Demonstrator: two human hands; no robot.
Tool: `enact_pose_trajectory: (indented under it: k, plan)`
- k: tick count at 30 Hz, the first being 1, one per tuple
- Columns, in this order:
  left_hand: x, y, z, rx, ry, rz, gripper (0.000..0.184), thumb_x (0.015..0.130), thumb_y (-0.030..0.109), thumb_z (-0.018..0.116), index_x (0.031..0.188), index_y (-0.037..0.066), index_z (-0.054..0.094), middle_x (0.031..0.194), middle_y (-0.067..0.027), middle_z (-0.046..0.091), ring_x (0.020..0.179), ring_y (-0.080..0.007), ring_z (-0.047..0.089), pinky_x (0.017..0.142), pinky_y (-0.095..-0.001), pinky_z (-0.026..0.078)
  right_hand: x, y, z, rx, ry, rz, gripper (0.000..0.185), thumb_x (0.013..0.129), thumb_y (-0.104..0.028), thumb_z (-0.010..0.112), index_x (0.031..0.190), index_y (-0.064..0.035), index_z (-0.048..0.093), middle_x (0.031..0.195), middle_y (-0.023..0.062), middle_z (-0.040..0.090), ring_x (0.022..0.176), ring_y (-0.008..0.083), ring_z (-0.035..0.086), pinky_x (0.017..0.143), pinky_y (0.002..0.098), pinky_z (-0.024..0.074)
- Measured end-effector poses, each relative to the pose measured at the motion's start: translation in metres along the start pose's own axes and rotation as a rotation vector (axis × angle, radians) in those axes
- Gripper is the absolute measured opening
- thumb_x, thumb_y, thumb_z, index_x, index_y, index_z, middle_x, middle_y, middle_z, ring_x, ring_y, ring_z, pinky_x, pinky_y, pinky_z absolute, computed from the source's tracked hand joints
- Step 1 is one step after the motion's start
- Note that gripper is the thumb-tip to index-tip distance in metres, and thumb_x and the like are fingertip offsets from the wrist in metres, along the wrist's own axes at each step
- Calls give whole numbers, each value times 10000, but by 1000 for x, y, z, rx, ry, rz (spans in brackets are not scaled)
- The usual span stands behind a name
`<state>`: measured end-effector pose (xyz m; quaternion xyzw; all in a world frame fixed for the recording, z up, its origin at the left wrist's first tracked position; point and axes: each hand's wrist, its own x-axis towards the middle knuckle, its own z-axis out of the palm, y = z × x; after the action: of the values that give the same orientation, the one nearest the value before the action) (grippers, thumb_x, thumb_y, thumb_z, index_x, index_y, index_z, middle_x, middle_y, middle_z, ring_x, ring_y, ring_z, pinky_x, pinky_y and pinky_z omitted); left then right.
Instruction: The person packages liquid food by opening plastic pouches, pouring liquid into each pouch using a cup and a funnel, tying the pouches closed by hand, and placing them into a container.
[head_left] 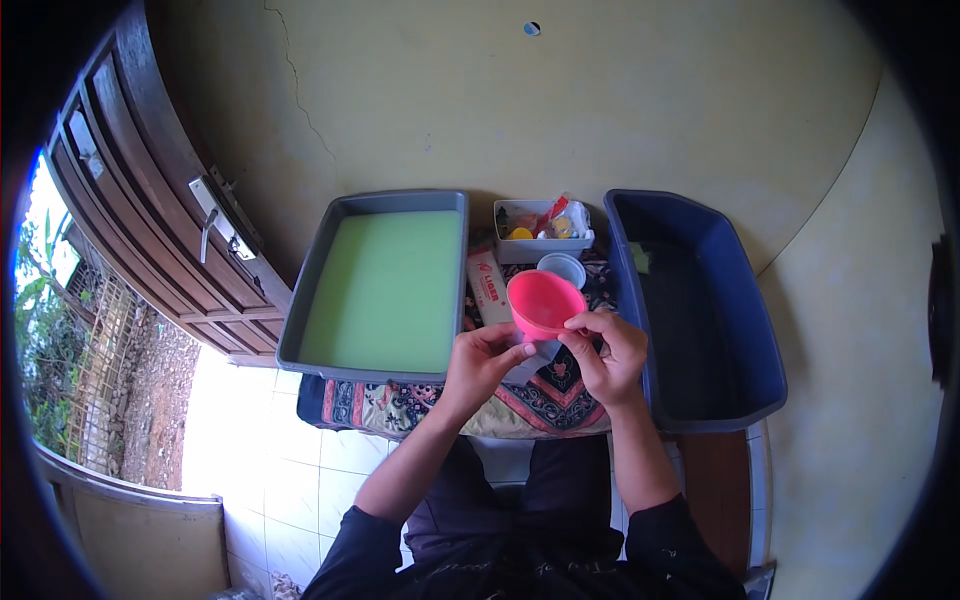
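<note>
A pink funnel-like cup [545,302] is held up over the middle of the cloth-covered table, its wide mouth tilted toward the camera. My left hand [486,362] pinches its narrow lower part from the left. On the right, my right hand [608,352] has its thumb and fingers closed on the rim. Just behind the pink cup stands a small light-blue round container [562,268]. A white box with red lettering [488,288] lies to the left of the cup, partly hidden. Something pale beneath my hands is mostly covered.
A grey tray [287,340] of light-green liquid is at left. A dark-blue tub [745,300] with a small green piece inside stands at right. Behind is a white basket [520,252] of small items. The patterned cloth [400,405] hangs over the front edge; an open door [150,190] is far left.
</note>
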<state>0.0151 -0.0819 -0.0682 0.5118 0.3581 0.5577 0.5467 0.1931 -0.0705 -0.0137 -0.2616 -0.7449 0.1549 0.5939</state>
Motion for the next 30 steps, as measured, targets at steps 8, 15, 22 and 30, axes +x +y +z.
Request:
enact_pose_trajectory:
  k: [8, 15, 22, 30]
  plan:
    - [-3, -1, -6, 95, 12, 3, 262, 843, 103, 712, 1061, -31, 660, 893, -34, 686, 819, -72, 596, 753, -240, 490, 7, 0, -2, 0, -116, -56, 125, 772, -27, 734, 870, -31, 657, 660, 52, 608, 557, 127, 578, 521, 254, 437]
    - [-3, 0, 0, -17, 122, 94, 232, 868, 72, 676, 1057, -58, 639, 938, -52, 678, 875, -84, 600, 793, -235, 479, 1, 4, 1, 66, -98, 11, 136, 784, -44, 737, 892, -20, 658, 672, 39, 603, 580, 99, 570, 545, 233, 442]
    - [-2, 6, -3, -120, 208, 82, 224, 905, 78, 630, 1085, -55, 622, 997, -63, 667, 934, -104, 594, 852, -256, 461, -5, 43, 7, 457, 202, 448, 197, 921, -175, 610, 988, 2, 554, 659, 8, 546, 513, 48, 477, 444, 183, 360]
    - [1, -3, -8, -179, 186, 25, 244, 927, 112, 602, 1113, -45, 590, 1033, -106, 673, 972, -143, 613, 924, -288, 433, -39, 171, 21, 151, 306, 891, 208, 881, -211, 659, 835, -35, 559, 639, 13, 561, 447, 61, 486, 376, 202, 355]
